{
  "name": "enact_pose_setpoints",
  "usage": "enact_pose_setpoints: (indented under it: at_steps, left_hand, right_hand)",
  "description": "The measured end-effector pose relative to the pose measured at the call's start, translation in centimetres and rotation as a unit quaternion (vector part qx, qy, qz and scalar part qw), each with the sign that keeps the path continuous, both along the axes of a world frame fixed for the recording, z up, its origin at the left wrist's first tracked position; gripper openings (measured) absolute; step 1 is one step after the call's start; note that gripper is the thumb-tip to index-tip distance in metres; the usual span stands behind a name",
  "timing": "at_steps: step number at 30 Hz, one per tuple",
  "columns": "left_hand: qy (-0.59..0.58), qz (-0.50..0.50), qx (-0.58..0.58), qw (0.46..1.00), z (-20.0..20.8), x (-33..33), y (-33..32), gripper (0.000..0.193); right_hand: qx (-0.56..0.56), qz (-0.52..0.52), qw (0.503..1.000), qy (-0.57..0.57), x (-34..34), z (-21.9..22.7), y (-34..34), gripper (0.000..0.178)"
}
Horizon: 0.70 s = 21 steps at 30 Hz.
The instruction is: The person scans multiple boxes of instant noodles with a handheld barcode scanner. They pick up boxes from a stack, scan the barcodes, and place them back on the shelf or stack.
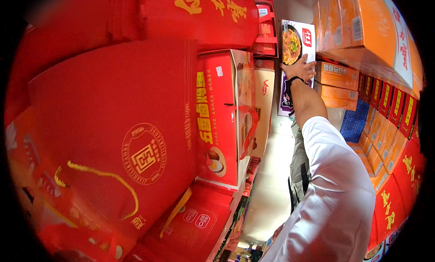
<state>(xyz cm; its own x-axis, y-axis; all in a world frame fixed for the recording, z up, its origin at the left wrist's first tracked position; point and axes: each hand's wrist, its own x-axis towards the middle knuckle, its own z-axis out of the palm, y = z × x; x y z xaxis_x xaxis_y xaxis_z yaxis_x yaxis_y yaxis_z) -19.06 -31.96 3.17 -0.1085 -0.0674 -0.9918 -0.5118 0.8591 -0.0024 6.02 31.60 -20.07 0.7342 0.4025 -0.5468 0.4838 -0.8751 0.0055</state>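
The right hand (299, 69) lay across the middle of a white food carton (292, 45) in the upper part of the frame, right of centre. Its fingers were spread and slightly bent toward the carton's right edge; whether they gripped it or only rested there could not be told. The left hand was out of view, so its state could not be told, and the right was the only one seen near the carton.

The carton's long axis ran roughly up and down the frame, its pictured part above the hand and a purple patch below. The white-sleeved forearm reached it from the lower right, a black wristband (290, 87) just under the hand. Small orange boxes (337, 75) stood close on the right, under a large orange carton (385, 24); a red box (216, 121) and a big red bag (108, 103) filled the left.
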Motion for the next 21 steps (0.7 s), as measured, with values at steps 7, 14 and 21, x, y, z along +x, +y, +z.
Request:
enact_pose_setpoints:
  at_steps: [7,14,21]
  left_hand:
    - [0.010,0.031,-0.063,0.997,0.4,1.9,-0.1,0.067]
    - [0.025,0.064,-0.128,0.989,2.0,4.4,0.7,0.066]
    - [0.035,0.085,-0.169,0.981,2.5,7.3,1.3,0.065]
  right_hand:
    - [0.026,-0.024,0.999,-0.010,0.1,-6.4,3.0,0.134]
    - [0.032,-0.037,0.999,-0.006,0.1,-13.9,5.6,0.111]
    - [0.083,0.028,0.994,-0.071,0.8,-24.7,5.3,0.070]
